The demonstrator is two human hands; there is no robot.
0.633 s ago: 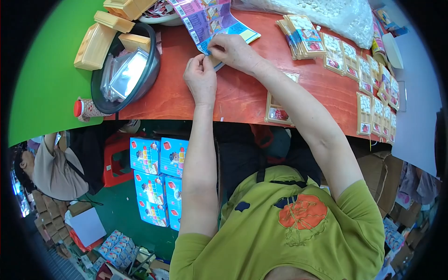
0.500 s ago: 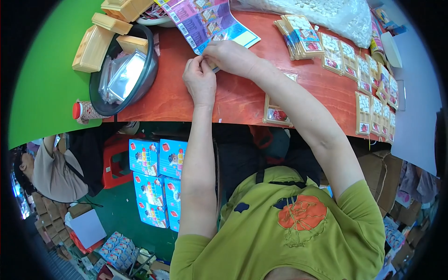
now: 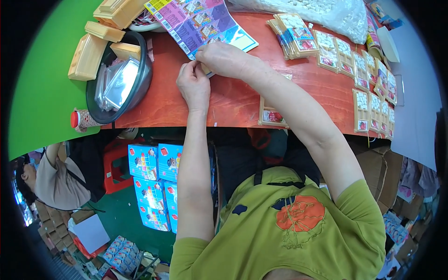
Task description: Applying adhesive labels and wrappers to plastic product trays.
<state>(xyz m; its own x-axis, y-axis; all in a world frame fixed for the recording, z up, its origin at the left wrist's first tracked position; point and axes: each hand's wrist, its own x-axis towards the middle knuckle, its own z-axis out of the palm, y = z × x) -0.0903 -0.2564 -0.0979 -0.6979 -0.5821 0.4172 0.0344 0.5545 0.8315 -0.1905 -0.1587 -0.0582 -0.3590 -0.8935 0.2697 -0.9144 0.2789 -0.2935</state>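
Observation:
A printed sheet (image 3: 198, 23) in purple, blue and yellow lies at the far middle of the red table, its lower corner meeting my fingers. My right hand (image 3: 221, 59) is closed at that corner, fingers bent inward over the edge. Close against it, my left hand (image 3: 193, 86) is also closed, thumb and fingertips pinched together. A sliver of a pale piece (image 3: 208, 72) shows below the right hand. What the left fingertips hold is hidden. Nearer the front edge, under my right forearm, stands a small tan tray (image 3: 273, 115) with a red picture inside.
At left, a dark basin (image 3: 146, 77) holds clear plastic sleeves beside tan plastic boxes (image 3: 87, 57) and a red-capped jar (image 3: 84, 120). Several filled trays (image 3: 360, 109) line the right side. A bag of white pieces (image 3: 322, 14) lies behind. Blue boxes (image 3: 149, 198) are stacked below.
Both hands stay together at the sheet's corner, with little change in the fingers. The whole view has shifted slightly, so the table's things appear a little further left.

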